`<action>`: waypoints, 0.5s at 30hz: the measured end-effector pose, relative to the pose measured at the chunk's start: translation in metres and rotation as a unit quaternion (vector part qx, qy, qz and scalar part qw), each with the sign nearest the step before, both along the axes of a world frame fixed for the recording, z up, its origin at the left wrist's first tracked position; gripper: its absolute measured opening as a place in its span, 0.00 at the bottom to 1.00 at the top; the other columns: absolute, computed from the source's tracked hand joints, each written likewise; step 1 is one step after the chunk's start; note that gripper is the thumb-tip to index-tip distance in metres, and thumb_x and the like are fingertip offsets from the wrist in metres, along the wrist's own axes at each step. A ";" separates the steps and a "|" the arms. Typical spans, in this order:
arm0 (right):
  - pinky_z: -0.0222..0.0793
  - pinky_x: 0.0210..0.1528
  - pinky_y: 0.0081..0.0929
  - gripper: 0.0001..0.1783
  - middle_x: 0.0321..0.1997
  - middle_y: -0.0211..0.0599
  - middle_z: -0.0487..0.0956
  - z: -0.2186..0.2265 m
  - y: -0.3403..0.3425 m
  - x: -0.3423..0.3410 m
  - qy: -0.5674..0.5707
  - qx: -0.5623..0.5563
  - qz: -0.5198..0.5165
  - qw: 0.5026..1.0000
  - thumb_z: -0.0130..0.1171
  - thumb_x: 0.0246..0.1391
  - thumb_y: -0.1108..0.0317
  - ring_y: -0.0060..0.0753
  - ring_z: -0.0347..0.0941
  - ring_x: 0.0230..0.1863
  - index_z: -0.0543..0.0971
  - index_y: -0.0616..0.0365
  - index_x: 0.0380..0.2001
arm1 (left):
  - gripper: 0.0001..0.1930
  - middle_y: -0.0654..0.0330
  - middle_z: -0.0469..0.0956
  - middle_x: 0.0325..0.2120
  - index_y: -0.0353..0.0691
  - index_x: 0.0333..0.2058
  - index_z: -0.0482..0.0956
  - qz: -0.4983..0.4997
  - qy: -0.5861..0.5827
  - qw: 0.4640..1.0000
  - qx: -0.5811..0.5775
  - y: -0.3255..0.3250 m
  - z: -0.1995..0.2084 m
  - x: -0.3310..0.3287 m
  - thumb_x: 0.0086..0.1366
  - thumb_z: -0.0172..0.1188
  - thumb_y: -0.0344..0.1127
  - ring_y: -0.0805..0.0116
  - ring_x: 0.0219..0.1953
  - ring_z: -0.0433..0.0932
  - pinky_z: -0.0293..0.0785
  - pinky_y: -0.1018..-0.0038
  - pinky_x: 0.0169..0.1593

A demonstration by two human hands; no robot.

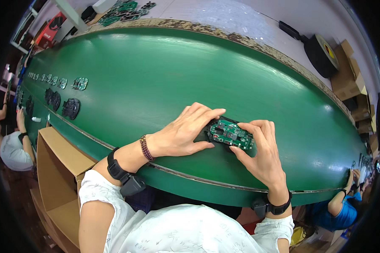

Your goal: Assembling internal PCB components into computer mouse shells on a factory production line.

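Note:
Over the green bench surface, a green circuit board (230, 134) sits on or in a black plastic shell (208, 134), whose edge shows at its left end and along the far side. My left hand (183, 133) grips the left end, index finger on the far corner and thumb at the near one. At the right end my right hand (259, 147) pinches the board, thumb on the near edge and fingers on the far edge. How deep the board sits in the shell I cannot tell.
The green bench (156, 76) carries a row of circuit boards (80, 83) and black plastic shells (71, 108) at left. An open cardboard box (57, 168) stands by my left arm. A black tape roll (321, 55) lies on the back ledge. Co-workers sit at both ends.

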State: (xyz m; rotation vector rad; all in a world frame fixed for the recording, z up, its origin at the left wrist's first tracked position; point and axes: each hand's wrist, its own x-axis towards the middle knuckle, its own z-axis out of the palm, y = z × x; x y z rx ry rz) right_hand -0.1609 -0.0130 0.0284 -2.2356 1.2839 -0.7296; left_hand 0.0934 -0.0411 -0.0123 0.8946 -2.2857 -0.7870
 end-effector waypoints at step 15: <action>0.65 0.60 0.41 0.30 0.50 0.47 0.71 -0.016 0.001 -0.002 -0.003 0.041 0.002 0.999 0.74 0.41 0.77 0.50 0.68 0.55 0.78 0.61 0.52 | 0.49 0.49 0.71 0.48 0.34 0.69 0.58 -0.016 0.064 0.996 -0.060 0.004 -0.014 -0.003 0.50 0.75 0.33 0.47 0.52 0.69 0.65 0.54 0.58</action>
